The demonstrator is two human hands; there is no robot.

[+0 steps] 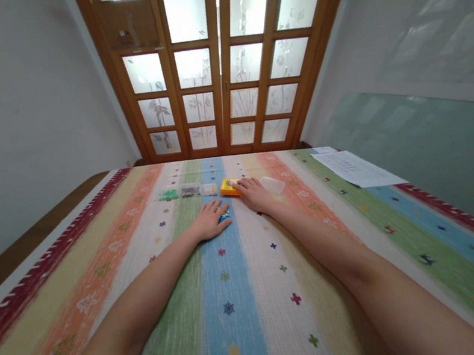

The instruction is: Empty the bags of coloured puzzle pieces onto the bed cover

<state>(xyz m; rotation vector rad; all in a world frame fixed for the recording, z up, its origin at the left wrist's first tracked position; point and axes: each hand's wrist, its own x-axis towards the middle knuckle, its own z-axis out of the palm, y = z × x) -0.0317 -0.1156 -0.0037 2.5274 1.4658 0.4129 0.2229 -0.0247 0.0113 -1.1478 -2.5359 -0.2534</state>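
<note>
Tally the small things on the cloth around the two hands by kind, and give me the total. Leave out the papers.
Clear containers, with green, dark and pale insides: 3
Yellow box, under the right hand: 1
Blue item, partly hidden by the left hand: 1
Translucent whitish piece: 1
Total: 6

The tablecloth (227,277) before me runs in stripes of maroon, cream, orange, white, green and blue, dotted with stars, snowflakes and crosses. By my fingers the box (229,187) is yellow-orange; brown frames the pale, plant-patterned door panes (194,67).
</note>
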